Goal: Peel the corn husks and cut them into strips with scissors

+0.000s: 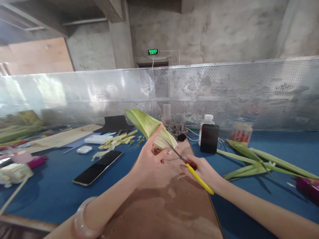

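Observation:
A pale green corn husk (144,124) is held up over the brown board (174,205), its broad end tilted away to the upper left. My left hand (149,156) is closed on its near part, the index finger stretched along it. My right hand (203,169) grips yellow-handled scissors (196,178). Their blades point up and left at the husk's near whitish end, by my left thumb. From this angle I cannot tell whether the blades touch the husk. Fingers of my right hand partly hide the scissors' pivot and handles.
On the blue table, a phone (98,167) and white earbud case (84,149) lie left. At right are a white bottle (208,117), an upright black phone (209,138), a jar (241,132) and husk strips (254,167). A perforated metal screen (224,89) stands behind.

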Motion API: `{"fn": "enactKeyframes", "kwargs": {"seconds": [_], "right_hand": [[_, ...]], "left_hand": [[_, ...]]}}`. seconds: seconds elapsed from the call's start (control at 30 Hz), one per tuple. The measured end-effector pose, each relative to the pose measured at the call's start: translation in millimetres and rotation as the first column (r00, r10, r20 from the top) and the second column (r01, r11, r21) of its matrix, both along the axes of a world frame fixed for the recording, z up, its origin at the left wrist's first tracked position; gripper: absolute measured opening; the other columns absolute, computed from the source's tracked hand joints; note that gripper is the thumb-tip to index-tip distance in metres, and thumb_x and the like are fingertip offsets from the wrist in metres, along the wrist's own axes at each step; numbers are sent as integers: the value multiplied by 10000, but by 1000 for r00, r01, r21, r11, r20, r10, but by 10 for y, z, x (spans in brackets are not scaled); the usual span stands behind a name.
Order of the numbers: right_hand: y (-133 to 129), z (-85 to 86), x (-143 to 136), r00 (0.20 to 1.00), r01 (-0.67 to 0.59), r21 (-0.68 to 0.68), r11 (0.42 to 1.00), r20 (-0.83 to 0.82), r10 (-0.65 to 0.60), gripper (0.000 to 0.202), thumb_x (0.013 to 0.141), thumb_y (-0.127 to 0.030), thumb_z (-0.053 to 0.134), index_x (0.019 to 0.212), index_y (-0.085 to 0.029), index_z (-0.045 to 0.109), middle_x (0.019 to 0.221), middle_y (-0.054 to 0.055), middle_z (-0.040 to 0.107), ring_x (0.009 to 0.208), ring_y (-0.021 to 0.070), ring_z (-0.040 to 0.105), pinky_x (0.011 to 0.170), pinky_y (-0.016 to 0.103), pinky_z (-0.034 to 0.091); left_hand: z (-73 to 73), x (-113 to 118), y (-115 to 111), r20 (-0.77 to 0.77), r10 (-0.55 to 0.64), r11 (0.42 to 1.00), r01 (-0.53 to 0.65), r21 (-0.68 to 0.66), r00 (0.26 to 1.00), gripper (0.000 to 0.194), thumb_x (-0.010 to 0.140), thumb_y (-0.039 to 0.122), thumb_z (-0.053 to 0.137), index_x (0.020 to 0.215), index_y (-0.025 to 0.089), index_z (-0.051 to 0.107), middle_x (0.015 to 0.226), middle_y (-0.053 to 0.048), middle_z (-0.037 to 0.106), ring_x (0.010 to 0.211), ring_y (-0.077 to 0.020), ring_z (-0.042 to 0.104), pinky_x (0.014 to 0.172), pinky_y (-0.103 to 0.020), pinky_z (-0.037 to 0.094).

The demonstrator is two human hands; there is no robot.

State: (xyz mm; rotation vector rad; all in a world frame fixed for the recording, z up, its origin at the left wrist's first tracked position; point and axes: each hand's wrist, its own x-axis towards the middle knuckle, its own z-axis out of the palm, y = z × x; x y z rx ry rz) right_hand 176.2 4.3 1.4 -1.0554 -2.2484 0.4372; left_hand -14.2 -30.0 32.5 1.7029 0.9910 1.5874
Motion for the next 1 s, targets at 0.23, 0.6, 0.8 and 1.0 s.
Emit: {"fn": "enactKeyframes", "kwargs": {"seconds": [0.23,0.6,0.8,1.0], "right_hand": [[-17,-25,-16,999,-9,-72,997,-34,6,257,748,-414,474,656,-183,410,560,-44,396,526,99,357,471,203,311],[6,-18,11,999,-28,-15,999,14,29,176,767,-318,438,650,-192,403,533,-52,369,509,97,336,466,200,294],[-21,21,-14,999,5,68,998,33,-7,251,772,-387,426,618,-189,434,494,-46,366,479,96,318,449,199,285],[-14,17,-20,999,-4,49,999,49,2,253,772,-366,430,611,-175,470,507,-30,373,493,99,329,450,198,299]], "left_hand": [[5,17,-29,-25,-11,1000,11,-16,1000,758,719,225,589,1353,310,181,784,15,567,463,-40,422,433,-183,472],[-9,67,-56,-13,-34,999,34,-21,999,693,720,205,572,1332,286,256,769,8,547,574,-82,456,506,-217,505],[-20,71,-54,-16,-27,1000,26,-14,1000,712,721,205,573,1340,285,230,796,12,563,558,-71,451,503,-210,501],[-15,69,-70,-40,2,999,-4,-34,999,701,735,220,561,1348,255,221,704,28,545,503,-63,447,510,-214,501]]}}
